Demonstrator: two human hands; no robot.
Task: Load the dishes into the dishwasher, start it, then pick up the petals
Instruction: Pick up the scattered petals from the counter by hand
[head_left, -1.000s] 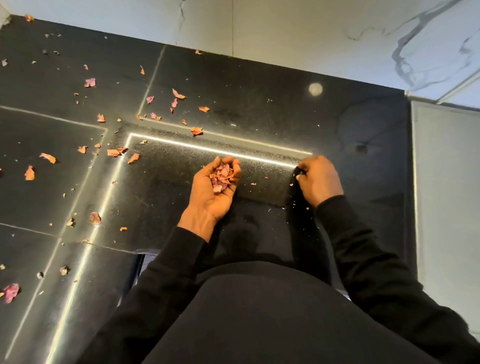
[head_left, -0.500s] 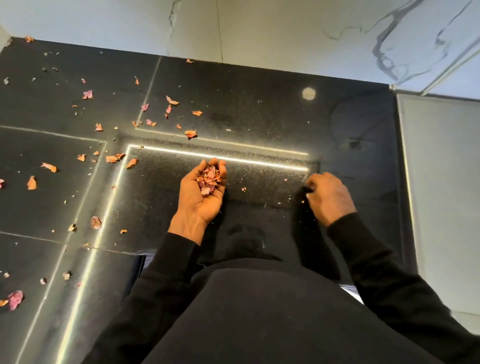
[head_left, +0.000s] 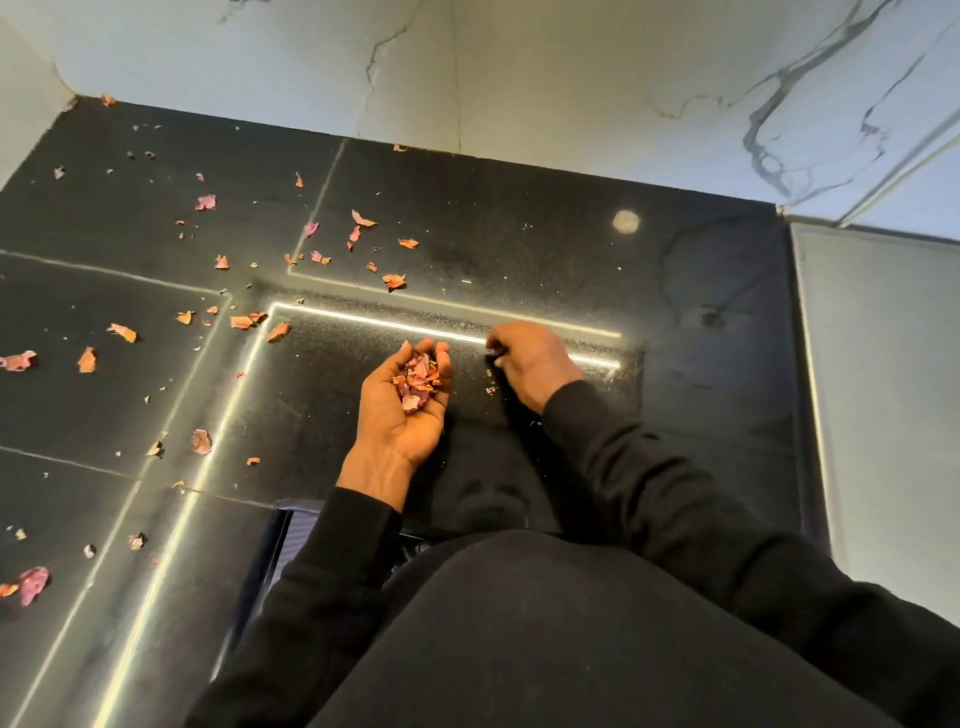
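My left hand (head_left: 402, 410) lies palm up low over the black floor, cupped round a small heap of pink and orange petals (head_left: 417, 382). Just to its right, my right hand (head_left: 532, 364) is knuckles up with its fingertips curled down at the floor; what they pinch is hidden. A few tiny petal bits (head_left: 489, 384) lie between the two hands. Several loose petals (head_left: 394, 280) are scattered over the floor to the left and beyond, among them an orange one (head_left: 278, 331) and a pink one (head_left: 201, 441).
The glossy black tiled floor (head_left: 519, 249) meets a white marble wall (head_left: 519, 78) at the back and a grey panel (head_left: 883, 364) on the right. My black-clothed knee fills the lower middle. A dark object (head_left: 283, 545) shows under my left sleeve.
My right hand has swept left along the floor from near the bright reflected line's right end to just beside my left hand. The left hand still cups the petals.
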